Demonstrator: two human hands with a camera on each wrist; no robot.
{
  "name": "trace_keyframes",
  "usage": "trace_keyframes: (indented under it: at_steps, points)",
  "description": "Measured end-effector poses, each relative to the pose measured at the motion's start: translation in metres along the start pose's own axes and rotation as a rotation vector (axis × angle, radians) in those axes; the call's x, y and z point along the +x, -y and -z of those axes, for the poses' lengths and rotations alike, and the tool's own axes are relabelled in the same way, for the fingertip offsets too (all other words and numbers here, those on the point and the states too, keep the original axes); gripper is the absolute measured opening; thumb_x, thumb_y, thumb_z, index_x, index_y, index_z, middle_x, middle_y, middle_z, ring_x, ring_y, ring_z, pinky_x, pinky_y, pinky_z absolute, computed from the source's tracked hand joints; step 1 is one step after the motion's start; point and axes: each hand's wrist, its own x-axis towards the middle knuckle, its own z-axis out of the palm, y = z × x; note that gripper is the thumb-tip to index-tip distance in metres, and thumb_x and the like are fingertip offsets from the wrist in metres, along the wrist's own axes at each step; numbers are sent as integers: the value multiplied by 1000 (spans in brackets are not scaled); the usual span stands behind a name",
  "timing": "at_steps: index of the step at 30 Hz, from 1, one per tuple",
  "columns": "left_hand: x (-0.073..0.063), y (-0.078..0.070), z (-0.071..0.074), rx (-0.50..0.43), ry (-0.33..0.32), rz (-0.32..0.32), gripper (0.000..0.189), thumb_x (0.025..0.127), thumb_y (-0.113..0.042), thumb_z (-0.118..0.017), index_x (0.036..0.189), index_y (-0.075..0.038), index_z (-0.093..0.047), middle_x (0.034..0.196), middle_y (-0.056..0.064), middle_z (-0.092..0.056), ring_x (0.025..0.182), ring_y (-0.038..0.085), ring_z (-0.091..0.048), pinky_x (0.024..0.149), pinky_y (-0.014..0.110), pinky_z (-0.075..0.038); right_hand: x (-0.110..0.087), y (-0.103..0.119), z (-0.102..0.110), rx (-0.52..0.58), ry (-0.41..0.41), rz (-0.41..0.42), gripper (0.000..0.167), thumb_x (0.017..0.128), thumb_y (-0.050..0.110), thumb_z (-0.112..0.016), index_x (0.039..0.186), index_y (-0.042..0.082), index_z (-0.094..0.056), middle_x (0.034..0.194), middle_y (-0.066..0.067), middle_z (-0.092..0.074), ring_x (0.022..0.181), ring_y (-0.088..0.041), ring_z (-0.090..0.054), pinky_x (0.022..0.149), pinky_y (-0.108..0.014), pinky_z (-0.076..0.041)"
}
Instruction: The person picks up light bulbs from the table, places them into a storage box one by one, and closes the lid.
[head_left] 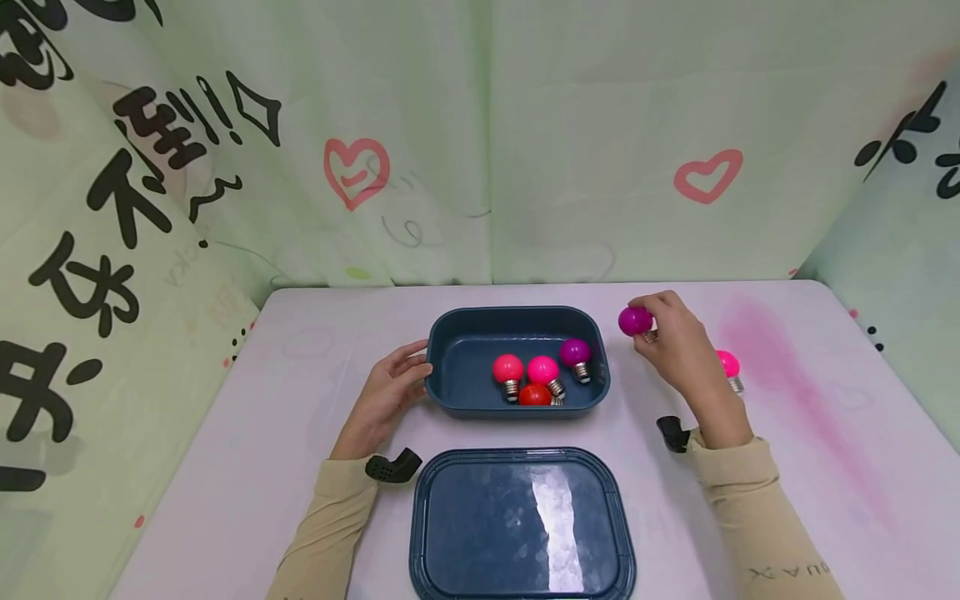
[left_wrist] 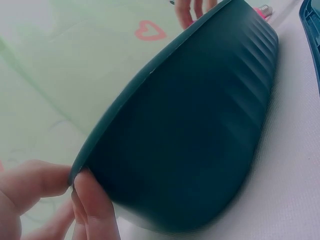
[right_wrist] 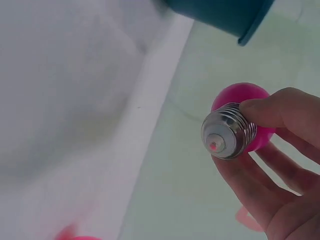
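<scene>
My right hand (head_left: pixel 678 342) holds a purple light bulb (head_left: pixel 635 321) above the table, to the right of a dark blue box (head_left: pixel 517 413). In the right wrist view, thumb and fingers pinch the bulb around its silver screw base (right_wrist: pixel 225 132). At the box's left end my left hand (head_left: pixel 386 396) pinches the rim between thumb and fingers, clearly seen in the left wrist view. Inside lie several bulbs: a coral one (head_left: pixel 507 368), a pink one (head_left: pixel 543 369), a red one (head_left: pixel 535 395) and a purple one (head_left: pixel 575 352).
A dark blue lid (head_left: pixel 517 525) lies flat on the table in front of the box. Another pink bulb (head_left: pixel 727 363) rests on the table, partly behind my right forearm. A pale green curtain (head_left: pixel 585 100) with writing and hearts hangs behind the white table (head_left: pixel 300 400).
</scene>
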Motion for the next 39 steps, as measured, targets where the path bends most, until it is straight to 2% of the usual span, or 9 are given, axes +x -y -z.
trace_keyframes:
  at_steps: [8, 17, 27, 33, 39]
  points:
    - [1, 0, 0, -12, -5, 6, 47, 96, -9, -64, 141, -12, -52, 119, 5, -58, 96, 13, -59, 77, 23, -52, -1, 20, 6, 13, -63, 86, 41, 83, -8, -67, 123, -5, -58, 122, -26, -52, 96, -40, -61, 85, -56, -54]
    - [1, 0, 0, -7, -7, 6, 47, 97, -9, -64, 142, -13, -52, 116, 4, -59, 94, 12, -59, 77, 23, -52, -2, 35, 2, 36, -70, 161, 39, 82, -11, -67, 119, -5, -61, 116, -23, -54, 96, -38, -60, 82, -54, -55]
    - [1, 0, 0, -7, -2, 5, 47, 96, -11, -65, 142, -13, -52, 117, 3, -59, 96, 13, -59, 78, 24, -52, 0, 49, -8, 42, -21, 198, 40, 83, -10, -67, 122, -4, -61, 118, -21, -55, 101, -36, -60, 85, -51, -55]
    - [1, 0, 1, -7, -6, 7, 46, 96, -10, -65, 140, -13, -53, 112, 1, -60, 94, 13, -58, 77, 24, -52, 2, 56, -18, 39, 35, 168, 42, 85, -8, -68, 126, -3, -59, 122, -21, -54, 108, -37, -60, 91, -53, -53]
    - [1, 1, 0, -10, -12, 4, 45, 96, -9, -65, 139, -13, -54, 110, 1, -60, 92, 12, -59, 76, 23, -52, 4, 63, -31, 29, 91, 158, 48, 85, -7, -71, 130, -1, -57, 126, -21, -53, 113, -38, -60, 92, -52, -53]
